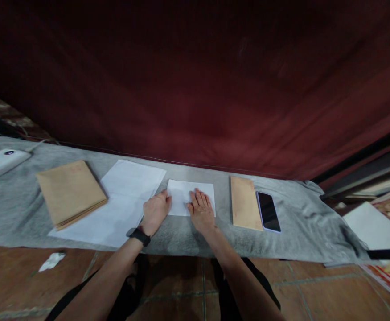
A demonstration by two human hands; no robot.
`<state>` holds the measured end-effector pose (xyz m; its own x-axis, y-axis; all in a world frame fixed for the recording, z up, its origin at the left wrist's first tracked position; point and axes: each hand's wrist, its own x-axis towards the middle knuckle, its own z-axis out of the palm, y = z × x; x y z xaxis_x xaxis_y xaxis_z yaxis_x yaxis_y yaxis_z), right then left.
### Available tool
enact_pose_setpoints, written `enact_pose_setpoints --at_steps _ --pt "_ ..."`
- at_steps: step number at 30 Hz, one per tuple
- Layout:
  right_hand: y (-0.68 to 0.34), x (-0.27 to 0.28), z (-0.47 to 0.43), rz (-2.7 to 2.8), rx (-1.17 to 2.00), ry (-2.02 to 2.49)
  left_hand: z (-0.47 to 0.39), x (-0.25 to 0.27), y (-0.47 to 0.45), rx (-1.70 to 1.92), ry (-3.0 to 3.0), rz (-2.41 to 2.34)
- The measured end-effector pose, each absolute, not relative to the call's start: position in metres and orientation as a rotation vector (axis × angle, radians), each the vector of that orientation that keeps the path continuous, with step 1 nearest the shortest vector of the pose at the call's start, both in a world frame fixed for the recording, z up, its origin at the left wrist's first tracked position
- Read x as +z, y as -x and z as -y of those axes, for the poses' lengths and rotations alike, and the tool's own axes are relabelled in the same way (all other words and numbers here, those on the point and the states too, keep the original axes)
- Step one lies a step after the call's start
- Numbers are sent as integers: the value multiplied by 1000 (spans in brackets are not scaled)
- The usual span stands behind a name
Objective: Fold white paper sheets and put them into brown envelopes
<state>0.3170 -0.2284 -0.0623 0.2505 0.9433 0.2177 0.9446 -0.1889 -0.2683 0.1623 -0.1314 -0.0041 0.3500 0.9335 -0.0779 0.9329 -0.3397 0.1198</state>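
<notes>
A small white sheet of paper (180, 206), which looks folded, lies flat in front of me. My left hand (156, 209), with a black watch on the wrist, is closed at the paper's left edge, thumb and fingers together there. Over the right part of the same paper, my right hand (201, 211) lies flat with its fingers stretched out. To the right of the paper is a brown envelope (246, 203). Larger white sheets (123, 205) spread out to the left, partly beneath a stack of brown envelopes (71, 191).
A grey cloth (298, 218) covers the narrow table. A phone (268, 211) touches or nearly touches the single envelope. At the far left sits a white device (1, 164) with a cable. A dark red curtain (195, 98) hangs behind; a scrap of paper (51, 261) lies on the tiled floor.
</notes>
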Motion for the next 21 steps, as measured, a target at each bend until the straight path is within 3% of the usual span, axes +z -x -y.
enact_pose_setpoints --at_steps 5,10,14,21 --pt "-316 -63 228 1749 -13 2205 137 0 -172 284 -2626 -1667" --pt "-317 -63 229 1805 7 2226 151 -24 -209 557 -2705 -1127" --pt "-318 -63 231 1893 28 2209 158 -50 -235 513 -2685 -877" --pt "-318 -62 228 1884 32 2226 144 -51 -241 417 -2656 -1049"
